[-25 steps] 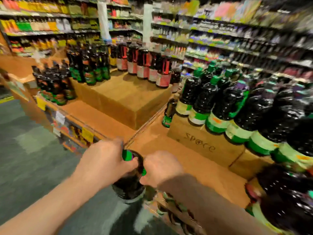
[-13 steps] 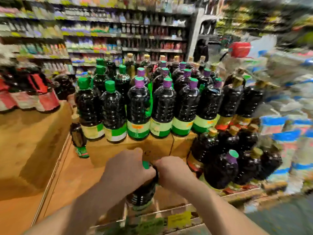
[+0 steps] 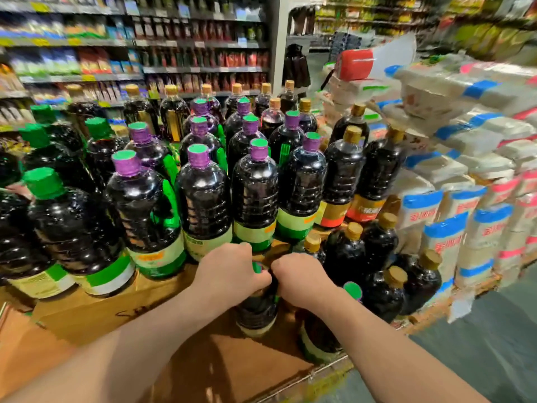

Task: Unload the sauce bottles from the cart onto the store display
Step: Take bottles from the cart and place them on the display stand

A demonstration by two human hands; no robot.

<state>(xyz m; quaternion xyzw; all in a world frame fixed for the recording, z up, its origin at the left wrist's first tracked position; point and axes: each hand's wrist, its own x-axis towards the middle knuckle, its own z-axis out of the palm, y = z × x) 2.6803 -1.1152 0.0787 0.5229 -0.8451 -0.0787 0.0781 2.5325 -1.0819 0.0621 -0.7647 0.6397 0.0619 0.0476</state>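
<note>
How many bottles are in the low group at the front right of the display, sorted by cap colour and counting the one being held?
Gold-capped bottles: 5
Green-topped purple-capped bottle: 1
Held bottle, green cap: 1
Total: 7

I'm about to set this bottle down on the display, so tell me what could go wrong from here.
1. Both hands, left hand and right hand, grip only the top of the dark sauce bottle; its heavy body hangs below and could swing or slip.
2. The gold-capped bottles stand close beside it on the right; a swing might knock one over.
3. The cardboard box under the purple-capped bottles sits just behind; bumping it could shake that row.
</note>
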